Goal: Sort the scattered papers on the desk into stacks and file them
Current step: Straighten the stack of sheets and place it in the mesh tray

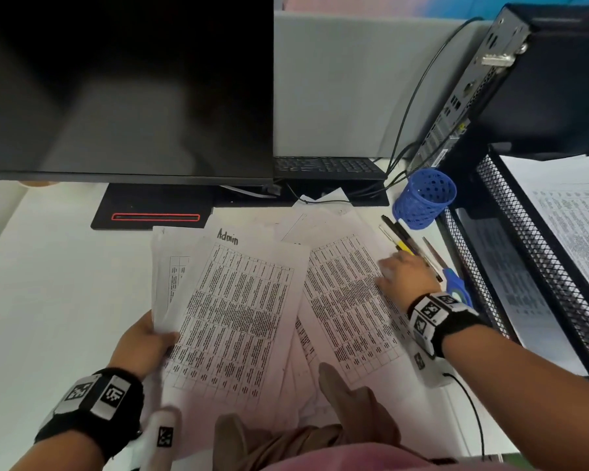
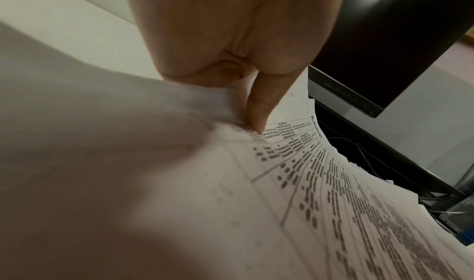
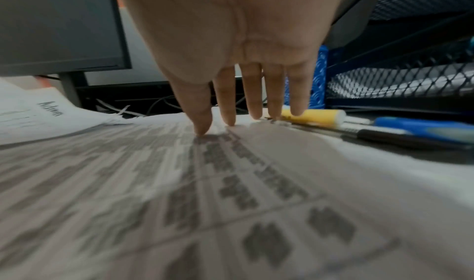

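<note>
Printed sheets with dense tables lie fanned across the white desk (image 1: 48, 283). My left hand (image 1: 143, 341) pinches a small bundle of them, its top sheet headed "Admin" (image 1: 232, 311); in the left wrist view the thumb (image 2: 259, 110) presses down on that bundle (image 2: 333, 193). My right hand (image 1: 405, 273) lies flat with straight fingers (image 3: 252, 93) on another table sheet (image 1: 347, 300) (image 3: 231, 193) to the right. More sheets lie under both, partly hidden.
A black monitor (image 1: 126, 86) and its stand (image 1: 153, 209) fill the back left. A blue mesh pen cup (image 1: 425, 198), pens (image 1: 405, 239) and a black mesh file tray (image 1: 538, 253) holding papers stand at the right. A computer case (image 1: 524, 79) sits behind the tray.
</note>
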Motion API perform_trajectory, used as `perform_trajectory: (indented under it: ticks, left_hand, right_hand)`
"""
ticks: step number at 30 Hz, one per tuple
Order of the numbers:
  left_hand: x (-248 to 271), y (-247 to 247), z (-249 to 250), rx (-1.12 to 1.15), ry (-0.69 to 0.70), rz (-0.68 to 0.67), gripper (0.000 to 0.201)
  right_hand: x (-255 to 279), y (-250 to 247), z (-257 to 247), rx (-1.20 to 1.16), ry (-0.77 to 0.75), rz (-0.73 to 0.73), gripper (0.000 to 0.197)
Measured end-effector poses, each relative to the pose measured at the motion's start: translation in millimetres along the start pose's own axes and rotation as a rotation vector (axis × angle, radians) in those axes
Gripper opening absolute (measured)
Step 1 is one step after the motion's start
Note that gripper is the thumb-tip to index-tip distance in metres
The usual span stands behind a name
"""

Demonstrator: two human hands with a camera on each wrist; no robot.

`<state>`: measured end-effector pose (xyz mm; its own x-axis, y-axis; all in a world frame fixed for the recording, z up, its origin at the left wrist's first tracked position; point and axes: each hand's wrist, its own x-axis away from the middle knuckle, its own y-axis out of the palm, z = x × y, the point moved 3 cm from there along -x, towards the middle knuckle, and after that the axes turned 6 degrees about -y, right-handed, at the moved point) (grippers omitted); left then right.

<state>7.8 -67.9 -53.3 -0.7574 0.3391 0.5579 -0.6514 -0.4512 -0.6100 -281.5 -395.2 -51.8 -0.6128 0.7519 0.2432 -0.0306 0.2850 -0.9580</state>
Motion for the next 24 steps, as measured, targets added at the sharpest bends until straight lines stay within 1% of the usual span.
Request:
perform_trajectory:
  ticks: [2, 4, 6, 9, 10, 11, 13, 14, 15, 16, 17, 18, 20, 21, 24]
  left_hand:
    - [-1.4, -1.0, -1.2, 0.008, 0.012, 0.010, 0.010]
    - [-2.3, -2.1, -3.7, 0.041, 0.006, 0.039, 0.011]
    - [-4.9, -4.2, -8.6, 0.091, -0.009, 0.065, 0.014]
    - [-8.1, -12.9, -13.5, 0.132, -0.021, 0.075, 0.019]
    - [-9.6, -17.3, -14.9, 0.140, -0.016, 0.081, 0.019]
    - [-11.3, -22.9, -16.7, 0.140, -0.011, 0.093, 0.019]
    - [-12.9, -37.1, -20.3, 0.125, -0.006, 0.120, 0.015]
    - [-15.1, -45.1, -24.0, 0.121, -0.008, 0.136, 0.012]
    - [-17.0, -52.4, -27.8, 0.120, -0.013, 0.150, 0.010]
    - [-19.2, -59.2, -31.7, 0.125, -0.014, 0.157, 0.010]
    - [-22.0, -65.3, -35.3, 0.127, -0.018, 0.162, 0.010]
    - [-24.7, -70.4, -38.9, 0.125, -0.015, 0.168, 0.011]
    - [-28.1, -78.2, -44.5, 0.113, -0.004, 0.183, 0.012]
    - [-28.6, -81.5, -46.5, 0.108, -0.002, 0.193, 0.011]
    - [-30.7, -87.4, -52.3, 0.137, 0.016, 0.200, 0.012]
  right_hand:
    - [8.7, 13.0, -8.2, -0.154, 0.077, -0.122, 0.052]
    - [14.5, 18.8, -17.6, -0.247, 0.145, -0.140, 0.060]
    - [20.0, 22.1, -28.4, -0.256, 0.194, -0.137, 0.061]
    - [32.4, 27.0, -47.8, -0.214, 0.207, -0.105, 0.059]
    - [36.8, 28.0, -54.7, -0.183, 0.219, -0.102, 0.062]
    - [40.7, 28.9, -60.2, -0.152, 0.244, -0.105, 0.069]
    - [45.8, 28.9, -67.1, -0.166, 0.332, -0.114, 0.090]
    - [47.3, 28.2, -69.3, -0.237, 0.386, -0.105, 0.100]
    - [49.2, 27.1, -71.0, -0.344, 0.429, -0.092, 0.106]
    - [51.2, 26.2, -72.4, -0.448, 0.463, -0.076, 0.106]
    - [52.3, 26.6, -72.3, -0.523, 0.481, -0.060, 0.101]
    - [53.7, 27.1, -71.1, -0.561, 0.480, -0.051, 0.089]
    - [58.0, 22.6, -69.4, -0.565, 0.460, -0.035, 0.055]
    - [59.0, 20.7, -65.5, -0.578, 0.455, -0.019, 0.044]
    - [64.1, 11.2, -52.7, -0.750, 0.453, 0.012, 0.041]
